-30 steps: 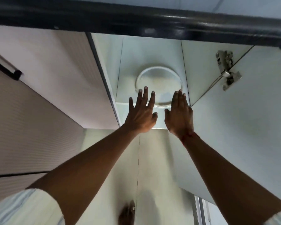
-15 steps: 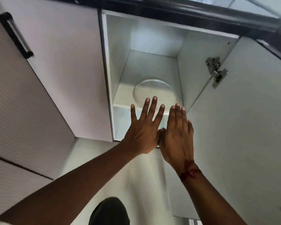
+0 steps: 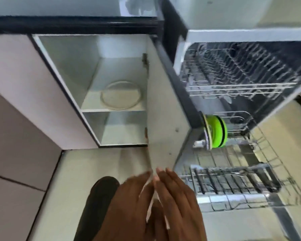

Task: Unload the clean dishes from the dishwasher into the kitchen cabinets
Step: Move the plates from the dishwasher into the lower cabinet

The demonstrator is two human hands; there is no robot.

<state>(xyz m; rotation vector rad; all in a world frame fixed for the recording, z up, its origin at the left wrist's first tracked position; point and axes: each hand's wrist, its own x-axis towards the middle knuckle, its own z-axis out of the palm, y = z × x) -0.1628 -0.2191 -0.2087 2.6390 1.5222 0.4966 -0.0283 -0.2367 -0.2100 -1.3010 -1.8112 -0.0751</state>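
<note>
- I can read no text, label, brand, number or sign anywhere in my view: none on the dishwasher [image 3: 233,34] to the right, and none on the open cabinet [image 3: 68,63] to the left. The picture is blurred by motion.
</note>
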